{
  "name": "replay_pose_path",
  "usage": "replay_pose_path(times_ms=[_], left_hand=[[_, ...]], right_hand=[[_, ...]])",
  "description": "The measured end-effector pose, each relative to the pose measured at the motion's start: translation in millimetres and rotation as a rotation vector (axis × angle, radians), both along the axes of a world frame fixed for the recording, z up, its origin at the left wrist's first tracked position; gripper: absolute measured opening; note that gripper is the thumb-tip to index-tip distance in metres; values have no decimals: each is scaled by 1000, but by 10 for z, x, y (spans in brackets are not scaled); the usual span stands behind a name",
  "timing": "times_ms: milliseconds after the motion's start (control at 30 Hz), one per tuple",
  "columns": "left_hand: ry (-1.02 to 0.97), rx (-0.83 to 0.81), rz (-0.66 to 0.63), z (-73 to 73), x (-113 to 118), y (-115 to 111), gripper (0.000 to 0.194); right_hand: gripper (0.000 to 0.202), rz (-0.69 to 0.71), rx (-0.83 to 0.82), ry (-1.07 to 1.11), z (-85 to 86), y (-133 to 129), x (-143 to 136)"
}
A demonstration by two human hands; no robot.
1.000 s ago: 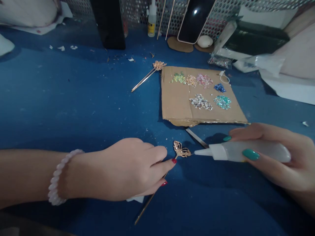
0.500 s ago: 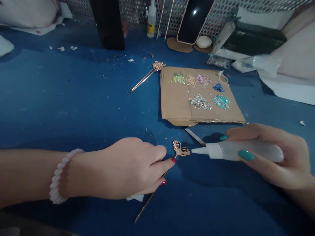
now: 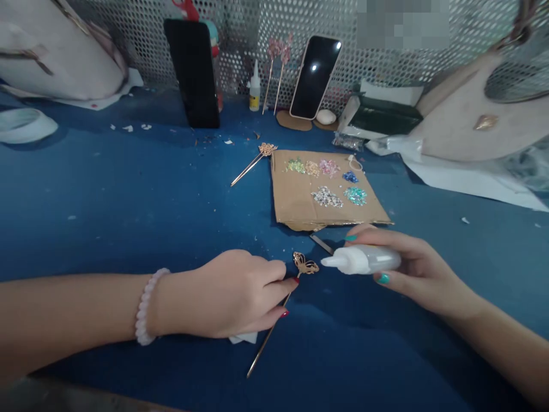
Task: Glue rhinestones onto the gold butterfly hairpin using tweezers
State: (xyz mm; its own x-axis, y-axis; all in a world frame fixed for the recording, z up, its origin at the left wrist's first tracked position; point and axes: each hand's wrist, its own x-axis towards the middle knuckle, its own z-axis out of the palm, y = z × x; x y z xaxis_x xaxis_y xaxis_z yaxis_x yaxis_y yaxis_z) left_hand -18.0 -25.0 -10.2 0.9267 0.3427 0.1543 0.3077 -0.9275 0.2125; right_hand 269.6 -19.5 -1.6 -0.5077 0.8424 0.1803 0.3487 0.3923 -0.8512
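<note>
Between the fingers of my left hand (image 3: 238,294) is the stem of a gold hairpin (image 3: 305,264), its butterfly-shaped openwork head sticking out past the fingertips. The pin lies slantwise, its tip low on the blue table. My right hand (image 3: 414,269) grips a translucent white glue bottle (image 3: 362,260), tilted almost level. Its nozzle points left and stops just short of the butterfly's right wing. A thin flat metal tool (image 3: 321,244) lies behind the bottle, partly hidden. Something white shows under my left hand; what it is I cannot tell.
Behind lies a cardboard sheet (image 3: 294,200) with several piles of coloured chips. A second gold hairpin (image 3: 249,167) rests at its left corner. Along the perforated metal screen stand a small glue bottle (image 3: 254,94), a phone (image 3: 316,77) and a black panel (image 3: 194,74). Bags (image 3: 458,114) stand at the sides.
The view has tilted up and back, showing more of the screen and bags. Both hands keep their holds; the nozzle stays beside the butterfly's right wing.
</note>
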Motion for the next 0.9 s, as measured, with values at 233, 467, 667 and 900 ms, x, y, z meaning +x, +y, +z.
replay_pose_path(times_ms=[233, 467, 667, 900], left_hand=[[26, 56, 9, 8, 0, -13, 33], [-38, 70, 20, -40, -12, -16, 31], [-124, -61, 65, -41, -19, 3, 31], [-224, -189, 212, 1, 1, 47, 30]], right_hand=[[28, -102, 41, 53, -3, -89, -110], [26, -193, 65, 52, 68, -151, -213], [28, -185, 66, 60, 154, -201, -292], [26, -232, 176, 32, 266, -157, -318]])
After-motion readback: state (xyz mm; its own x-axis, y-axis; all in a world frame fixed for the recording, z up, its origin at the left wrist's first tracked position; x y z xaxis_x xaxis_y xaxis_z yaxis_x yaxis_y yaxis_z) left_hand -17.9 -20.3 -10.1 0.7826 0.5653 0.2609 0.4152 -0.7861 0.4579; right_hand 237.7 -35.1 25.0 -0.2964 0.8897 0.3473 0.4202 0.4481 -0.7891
